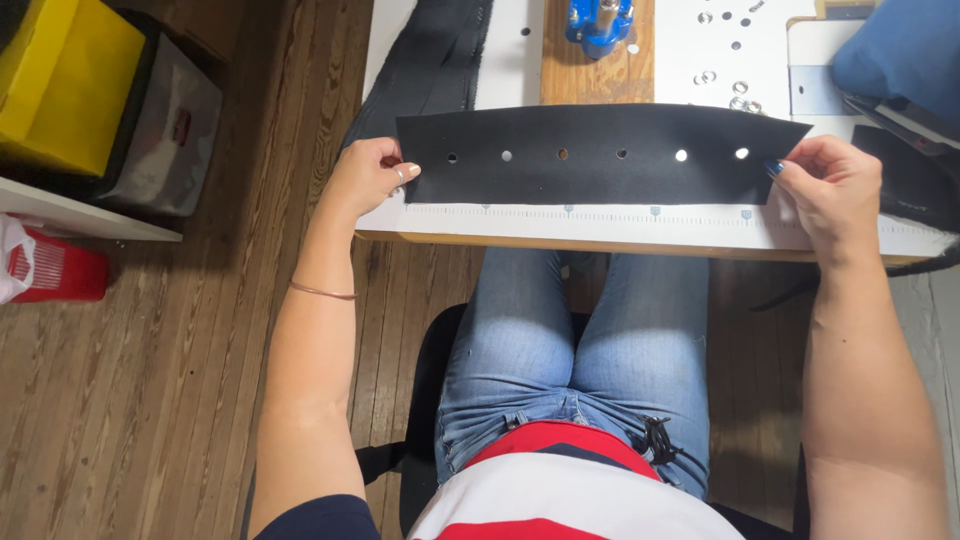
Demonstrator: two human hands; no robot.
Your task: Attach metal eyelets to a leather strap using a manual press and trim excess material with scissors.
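A long black fabric strip (pixel 590 180) with a row of several punched holes lies flat on the white table (pixel 600 225), parallel to its front edge. My left hand (pixel 368 172) pinches the strip's left end. My right hand (pixel 832 190) pinches its right end, and the strip is stretched between them. A ruler scale runs along the table just below the strip.
A blue press tool (pixel 598 22) stands on a wooden board (pixel 596 75) at the back. Several metal eyelets (pixel 735 92) lie scattered at the back right. More black fabric (pixel 440 55) hangs at the back left. A blue cushion (pixel 905 50) lies at right. Yellow and red bins sit on the floor at left.
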